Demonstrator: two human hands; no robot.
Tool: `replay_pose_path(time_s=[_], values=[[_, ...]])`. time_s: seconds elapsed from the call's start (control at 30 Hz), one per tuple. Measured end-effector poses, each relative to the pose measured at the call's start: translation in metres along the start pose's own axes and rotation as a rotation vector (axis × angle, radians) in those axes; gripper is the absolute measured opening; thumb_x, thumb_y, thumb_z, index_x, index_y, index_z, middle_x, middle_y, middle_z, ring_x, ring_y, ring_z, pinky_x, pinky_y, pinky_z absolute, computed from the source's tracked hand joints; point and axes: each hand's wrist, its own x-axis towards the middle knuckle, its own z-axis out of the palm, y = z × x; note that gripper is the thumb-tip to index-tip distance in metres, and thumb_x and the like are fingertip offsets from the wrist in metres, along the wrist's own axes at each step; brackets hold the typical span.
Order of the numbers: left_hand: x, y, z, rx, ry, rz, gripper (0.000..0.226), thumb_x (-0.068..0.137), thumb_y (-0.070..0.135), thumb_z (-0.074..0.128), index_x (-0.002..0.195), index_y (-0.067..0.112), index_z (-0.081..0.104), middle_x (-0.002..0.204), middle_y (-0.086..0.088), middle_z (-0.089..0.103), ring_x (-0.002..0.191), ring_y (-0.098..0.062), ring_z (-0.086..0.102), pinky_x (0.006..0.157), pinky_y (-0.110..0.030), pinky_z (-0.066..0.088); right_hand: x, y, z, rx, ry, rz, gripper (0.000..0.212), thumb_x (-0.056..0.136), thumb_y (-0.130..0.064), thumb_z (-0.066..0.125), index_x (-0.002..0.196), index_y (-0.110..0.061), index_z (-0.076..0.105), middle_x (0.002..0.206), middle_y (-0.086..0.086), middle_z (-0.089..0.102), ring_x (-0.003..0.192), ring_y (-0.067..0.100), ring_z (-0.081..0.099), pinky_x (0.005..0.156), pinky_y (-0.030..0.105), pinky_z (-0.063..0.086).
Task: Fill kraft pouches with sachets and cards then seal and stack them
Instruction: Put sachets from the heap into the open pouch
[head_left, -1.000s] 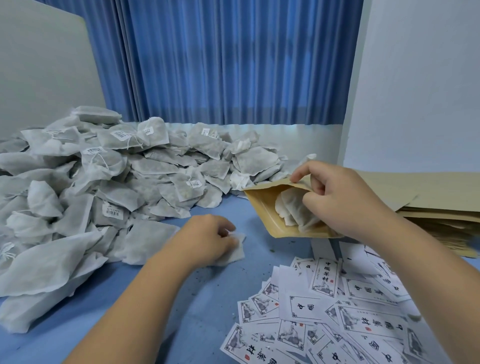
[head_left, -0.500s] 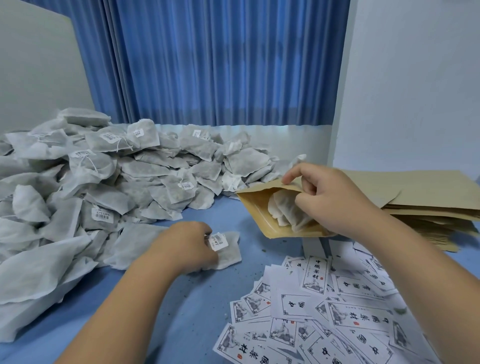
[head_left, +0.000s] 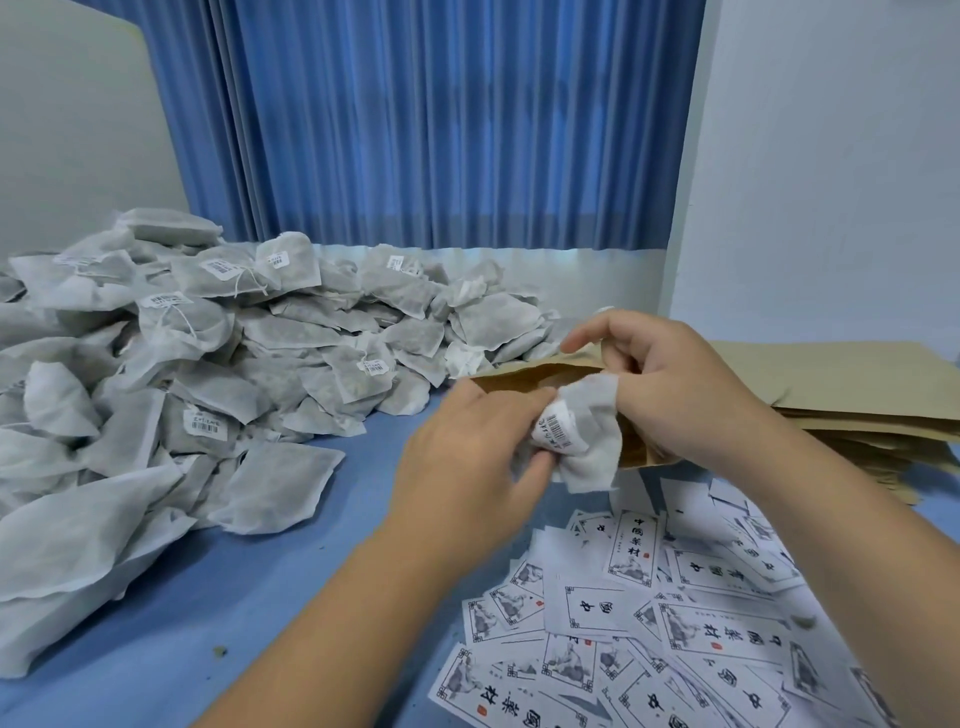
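Only two hands and two forearms of the person are in view. The left hand (head_left: 467, 457) and the right hand (head_left: 670, 395) are bare, with broad backs, full rounded fingers and softly marked knuckles. The left forearm (head_left: 332, 623) and the right forearm (head_left: 857, 545) are bare too, smooth and thickset, uncovered as far as the lower edge. Whatever is worn above them falls outside the view.

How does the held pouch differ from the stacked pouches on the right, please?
The held pouch is raised and tilted; the stacked pouches lie flat. The held pouch gapes open with a sachet at its mouth; the stacked pouches look closed and unfilled. Both are plain brown kraft.
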Motion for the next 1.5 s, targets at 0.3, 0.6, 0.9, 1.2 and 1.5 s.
replay_pose_path(time_s=[0.3, 0.6, 0.9, 1.2, 1.5], values=[[0.008, 0.005, 0.011, 0.015, -0.006, -0.086, 0.018, 0.08, 0.008, 0.072, 0.098, 0.011, 0.072, 0.092, -0.003, 0.065, 0.082, -0.027, 0.059, 0.059, -0.037, 0.051, 0.0, -0.012, 0.007, 0.131, -0.091, -0.034, 0.039, 0.079, 0.012, 0.049, 0.092, -0.021, 0.065, 0.052, -0.009, 0.031, 0.047, 0.006, 0.032, 0.05, 0.012, 0.034], [0.01, 0.009, 0.013, -0.262, -0.164, -0.134, 0.015, 0.088, 0.007, 0.053, 0.09, 0.011, 0.067, 0.08, 0.001, 0.059, 0.076, -0.01, 0.049, 0.065, -0.021, 0.036, -0.002, -0.019, 0.007, 0.19, -0.105, -0.041, 0.038, 0.08, 0.014, 0.048, 0.095, -0.017, 0.064, 0.056, 0.0, 0.031, 0.051, 0.01, 0.032, 0.051, 0.017, 0.035], [0.029, 0.017, 0.005, -0.535, -0.507, -0.416, 0.019, 0.07, 0.032, 0.033, 0.052, 0.028, 0.039, 0.053, 0.01, 0.039, 0.051, -0.005, 0.037, 0.05, -0.013, 0.033, -0.004, -0.03, 0.009, 0.27, -0.157, -0.076, 0.041, 0.08, 0.016, 0.046, 0.096, -0.018, 0.062, 0.054, -0.006, 0.032, 0.051, 0.011, 0.032, 0.051, 0.019, 0.034], [0.004, 0.027, 0.016, -0.264, -0.123, -0.024, 0.024, 0.092, 0.024, 0.041, 0.086, 0.011, 0.061, 0.084, 0.005, 0.057, 0.079, -0.014, 0.052, 0.07, -0.031, 0.043, 0.0, -0.007, -0.001, -0.104, 0.043, -0.004, 0.033, 0.07, 0.0, 0.055, 0.089, -0.026, 0.06, 0.049, -0.013, 0.04, 0.049, 0.005, 0.039, 0.048, 0.018, 0.034], [-0.013, 0.059, 0.042, 0.026, -0.574, -0.12, 0.042, 0.097, 0.051, 0.04, 0.099, 0.014, 0.06, 0.097, 0.003, 0.051, 0.097, -0.02, 0.051, 0.076, -0.034, 0.046, 0.002, 0.011, -0.01, -0.168, 0.076, 0.044, 0.034, 0.073, -0.002, 0.051, 0.087, -0.033, 0.057, 0.051, -0.018, 0.043, 0.051, 0.002, 0.04, 0.045, 0.015, 0.032]])
